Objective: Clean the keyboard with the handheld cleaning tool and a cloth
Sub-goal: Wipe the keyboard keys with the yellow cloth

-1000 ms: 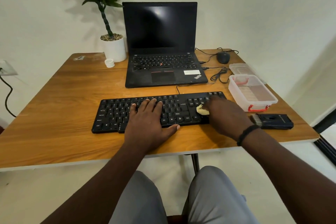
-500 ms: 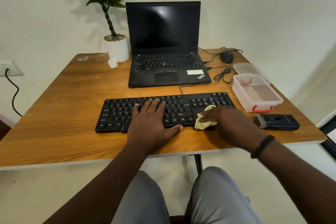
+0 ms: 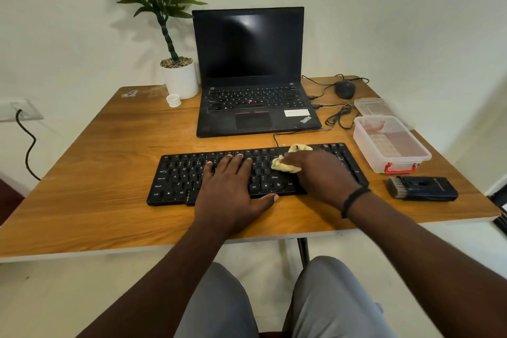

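Note:
A black keyboard [image 3: 178, 178] lies across the front of the wooden table [image 3: 96, 173]. My left hand [image 3: 233, 186] rests flat on its middle keys with straight fingers. My right hand [image 3: 321, 173] lies over the keyboard's right part and holds a crumpled yellow cloth [image 3: 285, 163] against the keys; cloth shows beyond the fingertips. The dark handheld cleaning tool [image 3: 422, 188], bristles at its left end, lies on the table to the right of the keyboard, apart from both hands.
An open black laptop [image 3: 252, 107] stands behind the keyboard. A clear plastic box [image 3: 392, 145] with red clips and its lid [image 3: 373, 105] sit at the right, near a mouse [image 3: 345, 89] and cables. A potted plant [image 3: 179, 77] and small white cup [image 3: 173, 100] stand back left.
My right hand has carried the cloth from the keyboard's front right edge up and leftwards onto the keys. My left hand has stayed flat on the keyboard.

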